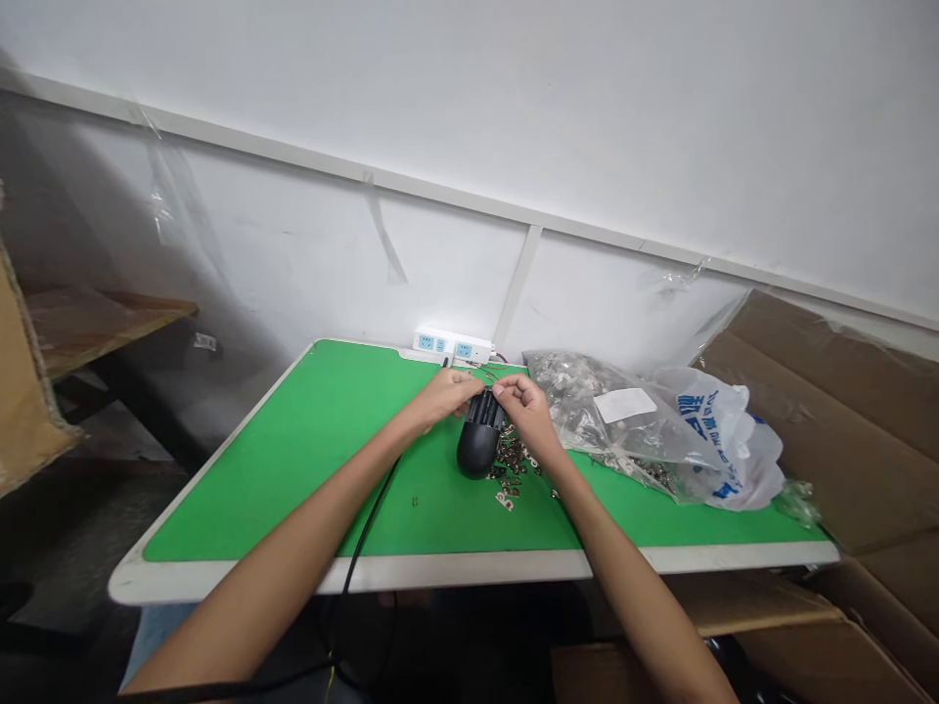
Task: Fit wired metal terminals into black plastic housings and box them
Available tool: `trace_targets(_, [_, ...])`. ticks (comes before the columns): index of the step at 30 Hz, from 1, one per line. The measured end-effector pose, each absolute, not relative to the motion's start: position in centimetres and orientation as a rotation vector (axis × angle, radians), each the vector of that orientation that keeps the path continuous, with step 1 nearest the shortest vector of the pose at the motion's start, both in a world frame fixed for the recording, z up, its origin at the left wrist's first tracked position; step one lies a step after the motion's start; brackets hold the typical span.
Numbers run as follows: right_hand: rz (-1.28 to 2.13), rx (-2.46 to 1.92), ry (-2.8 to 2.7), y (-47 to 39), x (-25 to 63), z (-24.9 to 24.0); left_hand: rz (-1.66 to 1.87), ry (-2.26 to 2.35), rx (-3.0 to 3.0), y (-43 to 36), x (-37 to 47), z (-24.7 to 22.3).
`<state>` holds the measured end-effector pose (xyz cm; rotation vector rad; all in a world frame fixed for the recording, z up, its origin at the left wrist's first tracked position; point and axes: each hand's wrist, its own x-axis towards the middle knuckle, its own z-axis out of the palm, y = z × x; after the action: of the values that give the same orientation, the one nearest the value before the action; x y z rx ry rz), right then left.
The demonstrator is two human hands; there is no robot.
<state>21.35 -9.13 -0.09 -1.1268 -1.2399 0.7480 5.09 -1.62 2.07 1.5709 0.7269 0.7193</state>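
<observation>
Spreading broadly, green mat [293, 460] separates black device [478, 450] from left edge [215, 461].

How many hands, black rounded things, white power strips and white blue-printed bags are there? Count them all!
Left hand and right hand: 2
Black rounded plastic device: 1
White power strip with blue sockets: 1
White plastic bag with blue printing: 1
Total: 5
</observation>
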Motion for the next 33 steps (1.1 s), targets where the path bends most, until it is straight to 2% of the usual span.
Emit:
trace_targets(16, [0.735, -1.152, -1.251, -8.8, 21.2, -1.2, 0.5, 0.763, 1.504, -1.0, 4.2, 2.2])
trace_targets(27, [0.616, -1.173, -1.145, -8.4, 21.3, -1.7, 0.61, 0.792, 1.349, -1.5, 4.7, 2.4])
trace_targets(29, [0.701, -1.152, -1.1, -8.5, 21.2, -1.3, 0.679, 0.766, 1.311, -1.5, 4.7, 2.4])
trace_targets(33, [1.255, -1.099, -1.118, -9.3, 21.4, -0.1, 0.8, 0.694, 1.288, -1.5, 4.9, 2.4])
